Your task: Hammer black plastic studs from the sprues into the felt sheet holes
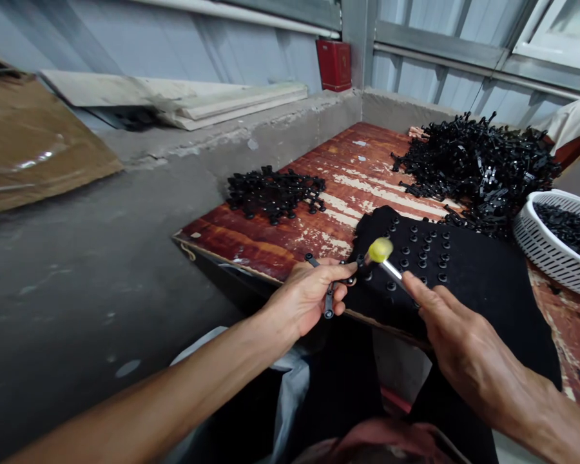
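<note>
My left hand (309,293) grips a black plastic lattice part (329,298), whose end reaches the edge of a black studded sheet (444,283). My right hand (457,328) holds a small mallet (379,250) with a yellow head and a metal handle, its head raised just above the sheet's studs. The sheet lies on a worn, red-painted wooden table (362,174). A small heap of black plastic parts (273,193) rests on the table to the left, and a much larger heap (478,167) lies at the far right.
A white slotted basket (555,241) full of small black pieces sits at the right, beside the large heap. Behind the table runs a rough concrete ledge (251,135) holding pale boards (188,96). A brown cardboard sheet (29,142) lies at left, and a red box (333,64) stands in the corner.
</note>
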Motion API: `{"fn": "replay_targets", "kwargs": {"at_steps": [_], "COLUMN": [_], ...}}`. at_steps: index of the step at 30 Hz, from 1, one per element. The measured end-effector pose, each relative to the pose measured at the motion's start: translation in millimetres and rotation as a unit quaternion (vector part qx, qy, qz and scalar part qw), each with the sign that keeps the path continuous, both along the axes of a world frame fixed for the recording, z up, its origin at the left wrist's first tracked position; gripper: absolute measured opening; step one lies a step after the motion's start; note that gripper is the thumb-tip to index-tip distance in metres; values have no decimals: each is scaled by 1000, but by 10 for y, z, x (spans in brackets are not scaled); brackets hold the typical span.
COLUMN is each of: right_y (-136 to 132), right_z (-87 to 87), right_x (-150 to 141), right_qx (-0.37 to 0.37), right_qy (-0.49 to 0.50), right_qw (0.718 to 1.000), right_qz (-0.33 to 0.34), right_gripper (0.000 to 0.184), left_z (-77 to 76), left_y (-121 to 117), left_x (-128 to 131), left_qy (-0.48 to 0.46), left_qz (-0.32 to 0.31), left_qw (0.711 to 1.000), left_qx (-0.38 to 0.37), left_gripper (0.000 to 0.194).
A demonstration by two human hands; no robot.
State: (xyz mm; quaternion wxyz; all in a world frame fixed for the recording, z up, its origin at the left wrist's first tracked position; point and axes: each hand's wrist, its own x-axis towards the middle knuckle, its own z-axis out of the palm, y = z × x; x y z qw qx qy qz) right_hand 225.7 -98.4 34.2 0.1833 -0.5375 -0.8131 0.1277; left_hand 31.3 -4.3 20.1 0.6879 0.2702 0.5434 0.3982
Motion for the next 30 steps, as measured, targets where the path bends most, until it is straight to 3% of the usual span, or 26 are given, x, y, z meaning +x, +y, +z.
{"fn": "replay_targets", "kwargs": {"at_steps": [2,6,8,11,14,17,19,21,23,26,30], "right_y": [4,15,23,46,62,-1,-103,-228,-342,-454,-523], "right_z": [-10,6,49,140,198,168,90,-27,-169,-373,-519], "right_x": [5,5,7,15,-4,-77,-146,-214,-274,-347,-396], "right_qx": [12,-38,-22,-41,-154,-261,-315,-355,-343,-280,-222], "right_qy": [13,8,87,214,300,359,390,436,476,483,480], "right_qw": [1000,999,996,971,932,891,863,826,809,827,842], "right_qz": [-5,11,-10,-97,-134,-90,-63,-39,-36,-70,-107], "right_gripper": [67,63,53,30,21,23,24,25,24,22,26], "left_z": [2,42,72,99,112,138,147,130,87,21,31], "left_y": [7,67,92,53,-98,-283,-376,-428,-447,-445,-424], "left_x": [1,-58,-133,-269,-356,-337,-278,-210,-154,-105,-94], "left_qy": [3,16,15,25,56,69,77,66,44,38,104], "left_qz": [-5,-18,-31,-77,-244,-451,-534,-550,-516,-471,-499], "left_qw": [1000,999,999,997,966,888,841,832,854,877,853], "left_qx": [-2,-24,-39,-9,60,64,44,36,52,82,111], "left_gripper": [18,16,20,31,33,28,23,23,27,32,27]}}
